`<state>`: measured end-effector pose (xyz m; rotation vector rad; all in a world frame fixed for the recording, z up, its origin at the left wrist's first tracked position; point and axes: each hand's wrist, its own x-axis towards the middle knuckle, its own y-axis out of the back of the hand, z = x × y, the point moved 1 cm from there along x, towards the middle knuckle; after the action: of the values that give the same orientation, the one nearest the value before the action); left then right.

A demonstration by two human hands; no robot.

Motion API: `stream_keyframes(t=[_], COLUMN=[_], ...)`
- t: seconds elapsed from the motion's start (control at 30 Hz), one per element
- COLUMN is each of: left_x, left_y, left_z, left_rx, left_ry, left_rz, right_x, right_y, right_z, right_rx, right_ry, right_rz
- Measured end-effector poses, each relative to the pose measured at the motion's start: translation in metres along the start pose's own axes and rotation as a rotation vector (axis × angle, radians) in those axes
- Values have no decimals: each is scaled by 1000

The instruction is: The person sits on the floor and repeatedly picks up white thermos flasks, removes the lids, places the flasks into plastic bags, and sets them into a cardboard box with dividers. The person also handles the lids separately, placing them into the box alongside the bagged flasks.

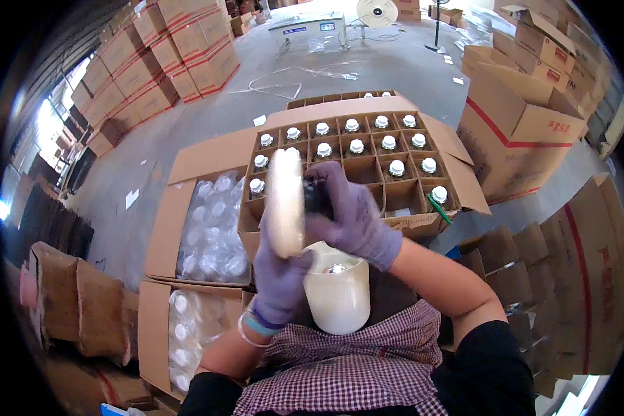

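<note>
My gloved left hand (281, 277) grips a pale cream, elongated object (286, 204), held upright and smeared by motion, so its kind is unclear. My gloved right hand (353, 222) is close beside it, fingers curled round a small dark object (317, 199) that I cannot make out. Below both hands, a glossy cream container (340, 298) with an open top stands against my checked apron (340, 374); something shiny shows inside it. Beyond my hands is a divided carton (412, 220) with white-capped bottles (388, 143) in many of its compartments. Some near compartments hold no bottle.
Open cartons of clear plastic-wrapped bottles (215, 232) and white-capped bottles (182, 333) stand at left. A green tool (438, 208) rests on the divided carton's right edge. Tall open cartons (520, 132) flank the right; stacked cartons (187, 48) and a machine table (308, 31) are farther back.
</note>
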<state>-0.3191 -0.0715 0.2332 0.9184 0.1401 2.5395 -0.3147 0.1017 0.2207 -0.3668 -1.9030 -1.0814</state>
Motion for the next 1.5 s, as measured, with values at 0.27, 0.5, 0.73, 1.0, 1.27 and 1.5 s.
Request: stream_keyframes(t=[0.27,0.5,0.73,1.0,1.27,1.5], left_x=[9,-14,-14,-33,-44,-24], left_y=[25,10,13,9,19,20], left_z=[28,20,35,26,-42,-44], left_rx=[-41,577,53,-797,222,-169], left_ry=[128,-495,77,526,165,319], left_rz=[-187,-161,-247,-83,-53,-57], right_x=[0,-6,-6,1,0,-28], right_y=[28,-3,-14,24,2,49], right_z=[-33,-23,-29,-45,-35,6], right_rx=[185,316,691,289,992,263], right_ry=[-183,-124,-313,-203,-991,-693], right_rz=[-50,-7,19,106,-253,-309])
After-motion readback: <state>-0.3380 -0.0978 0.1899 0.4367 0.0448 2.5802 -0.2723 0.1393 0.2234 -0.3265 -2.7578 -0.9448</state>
